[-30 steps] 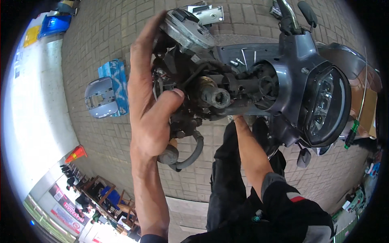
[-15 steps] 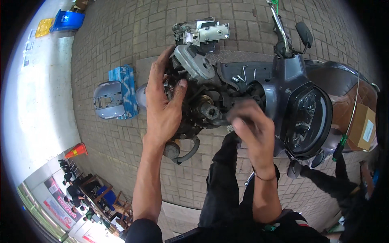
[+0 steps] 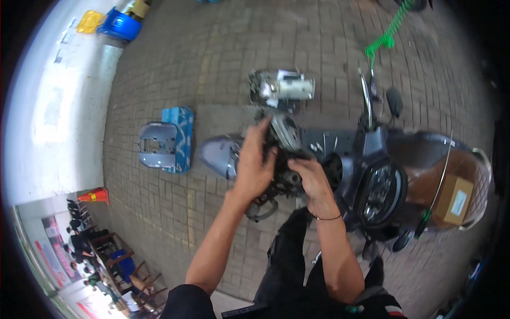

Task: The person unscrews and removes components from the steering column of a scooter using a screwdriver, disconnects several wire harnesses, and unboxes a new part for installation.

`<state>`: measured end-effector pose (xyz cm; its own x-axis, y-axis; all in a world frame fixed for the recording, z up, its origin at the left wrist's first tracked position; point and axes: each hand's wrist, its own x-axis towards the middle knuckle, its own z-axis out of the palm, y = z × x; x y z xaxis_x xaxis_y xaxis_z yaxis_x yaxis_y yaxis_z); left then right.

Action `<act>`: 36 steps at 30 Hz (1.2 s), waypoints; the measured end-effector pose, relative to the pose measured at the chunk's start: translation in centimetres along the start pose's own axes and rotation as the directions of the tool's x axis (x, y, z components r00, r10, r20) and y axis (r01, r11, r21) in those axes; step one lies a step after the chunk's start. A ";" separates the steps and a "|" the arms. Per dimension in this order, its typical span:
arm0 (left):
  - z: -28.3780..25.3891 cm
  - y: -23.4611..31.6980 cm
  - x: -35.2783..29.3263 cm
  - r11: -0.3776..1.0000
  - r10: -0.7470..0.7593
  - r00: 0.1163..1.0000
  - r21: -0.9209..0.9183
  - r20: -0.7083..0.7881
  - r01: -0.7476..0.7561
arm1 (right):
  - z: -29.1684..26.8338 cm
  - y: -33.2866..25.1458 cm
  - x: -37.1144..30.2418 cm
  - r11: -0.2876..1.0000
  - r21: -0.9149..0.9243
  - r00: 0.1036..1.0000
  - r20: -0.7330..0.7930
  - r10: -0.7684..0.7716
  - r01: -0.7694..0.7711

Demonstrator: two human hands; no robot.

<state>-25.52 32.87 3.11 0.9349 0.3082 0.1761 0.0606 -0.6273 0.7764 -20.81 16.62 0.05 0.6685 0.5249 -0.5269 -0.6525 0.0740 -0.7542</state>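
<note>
Centrally, a dark mechanical assembly (image 3: 282, 186) of the scooter (image 3: 373, 143) lies between the fingers: the left hand (image 3: 254, 173) holds its fingers wide of the thumb; the right hand (image 3: 314, 185) bends over the assembly, its grip undeterminable through blur. Beyond the left fingertips lies a silver part (image 3: 298, 89); well rightward, a carton (image 3: 456, 204).

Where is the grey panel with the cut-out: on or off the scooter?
Off. The grey panel lies at left, overlapping the blue patterned block in view; a gap separates both from the scooter.
</note>
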 end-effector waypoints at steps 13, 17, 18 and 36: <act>-1.9 1.7 -0.8 0.989 -0.137 0.990 0.061 0.041 0.134 | 1.8 -1.7 0.8 0.929 -0.103 0.930 -0.134 0.341 -0.356; -0.7 1.9 -0.4 0.995 -0.078 0.997 0.062 -0.016 0.079 | -0.8 1.4 3.4 0.897 -0.099 0.891 -0.203 0.406 -0.431; -0.6 2.2 -0.2 0.997 -0.057 0.998 0.052 -0.021 0.058 | -1.7 2.1 4.2 0.904 -0.027 0.893 -0.167 0.417 -0.427; -1.3 2.6 -1.0 0.989 -0.145 0.987 -0.041 -0.076 0.142 | -1.3 3.3 4.6 0.902 -0.165 0.917 -0.077 0.392 -0.399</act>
<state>-26.77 31.83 5.76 0.8869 0.4494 0.1071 0.1784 -0.5471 0.8178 -19.42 18.21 -5.42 0.3848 0.4448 -0.8088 -0.7964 -0.2829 -0.5345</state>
